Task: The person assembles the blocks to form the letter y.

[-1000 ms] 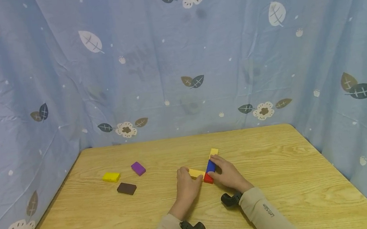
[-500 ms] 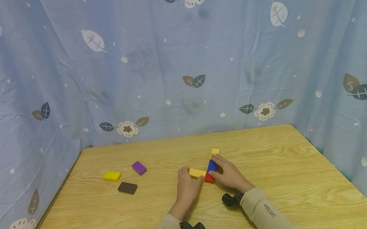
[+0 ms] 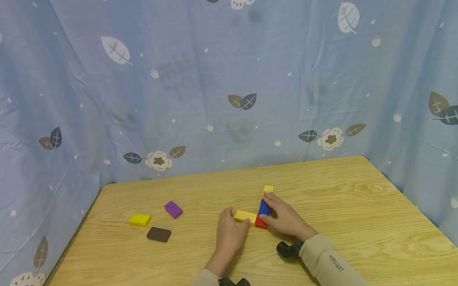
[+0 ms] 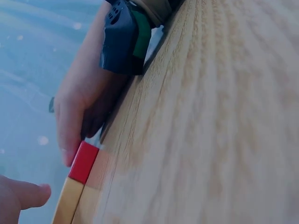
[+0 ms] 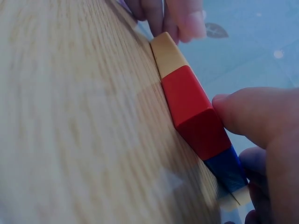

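Red block [image 5: 191,98] on table [image 3: 347,253]; pale block [image 3: 245,216] touching it, running left. Blue block [image 3: 263,207] adjoins red block, running away from person. Left hand [image 3: 229,234] left of red block, thumb and fingers spread about pale block, thumb clear; fingertip contact cannot tell. Right hand [image 3: 285,217] right of red block, thumb touching it, fingers bent around blue block. Purple block [image 3: 173,209] well left of red block.

The right hand [image 3: 285,217] partly hid the blue block [image 3: 263,208], and the left wrist view's edges cut off the left hand [image 4: 19,198] and tan block [image 4: 68,201].
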`<state>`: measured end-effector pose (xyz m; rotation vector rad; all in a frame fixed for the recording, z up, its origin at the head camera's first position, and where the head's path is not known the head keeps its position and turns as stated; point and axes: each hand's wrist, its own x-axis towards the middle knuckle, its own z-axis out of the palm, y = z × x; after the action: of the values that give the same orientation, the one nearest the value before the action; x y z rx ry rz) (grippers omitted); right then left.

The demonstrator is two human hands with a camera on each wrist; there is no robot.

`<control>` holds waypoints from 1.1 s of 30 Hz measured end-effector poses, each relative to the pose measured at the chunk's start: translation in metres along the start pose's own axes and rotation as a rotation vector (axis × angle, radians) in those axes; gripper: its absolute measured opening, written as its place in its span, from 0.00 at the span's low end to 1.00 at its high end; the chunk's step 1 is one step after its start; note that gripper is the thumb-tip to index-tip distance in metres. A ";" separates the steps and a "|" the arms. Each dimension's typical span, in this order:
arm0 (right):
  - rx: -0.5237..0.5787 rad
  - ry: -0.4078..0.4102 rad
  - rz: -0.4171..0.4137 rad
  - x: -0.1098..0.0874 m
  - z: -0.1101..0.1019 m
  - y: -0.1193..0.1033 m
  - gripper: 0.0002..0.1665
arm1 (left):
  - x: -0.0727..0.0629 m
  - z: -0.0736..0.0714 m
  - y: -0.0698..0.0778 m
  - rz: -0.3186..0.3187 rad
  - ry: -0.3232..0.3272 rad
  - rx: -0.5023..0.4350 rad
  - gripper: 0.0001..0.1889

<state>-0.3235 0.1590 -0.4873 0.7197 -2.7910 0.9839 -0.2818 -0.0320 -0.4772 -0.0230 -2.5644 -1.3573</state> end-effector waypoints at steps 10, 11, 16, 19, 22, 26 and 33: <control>0.013 0.011 -0.006 0.001 0.000 0.002 0.40 | 0.005 -0.034 -0.017 -0.020 0.012 -0.042 0.33; 0.012 0.011 -0.007 0.001 0.000 0.002 0.40 | 0.007 -0.038 -0.019 -0.023 0.016 -0.048 0.33; 0.014 0.004 -0.001 0.000 0.000 0.001 0.40 | 0.018 -0.058 -0.030 -0.048 0.025 -0.055 0.34; 0.022 0.000 0.006 -0.001 0.001 0.000 0.40 | 0.026 -0.075 -0.038 -0.049 0.030 -0.042 0.36; 0.031 -0.004 0.011 -0.001 0.001 0.000 0.41 | 0.033 -0.096 -0.049 -0.066 0.035 -0.044 0.38; 0.027 -0.003 0.015 -0.001 0.001 0.000 0.41 | 0.037 -0.118 -0.061 -0.101 0.018 -0.059 0.39; 0.027 0.002 0.008 -0.002 0.001 0.001 0.41 | 0.043 -0.138 -0.074 -0.086 -0.025 0.005 0.43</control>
<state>-0.3222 0.1600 -0.4891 0.7110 -2.7858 1.0247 -0.3045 -0.1909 -0.4535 0.0727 -2.6176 -1.3898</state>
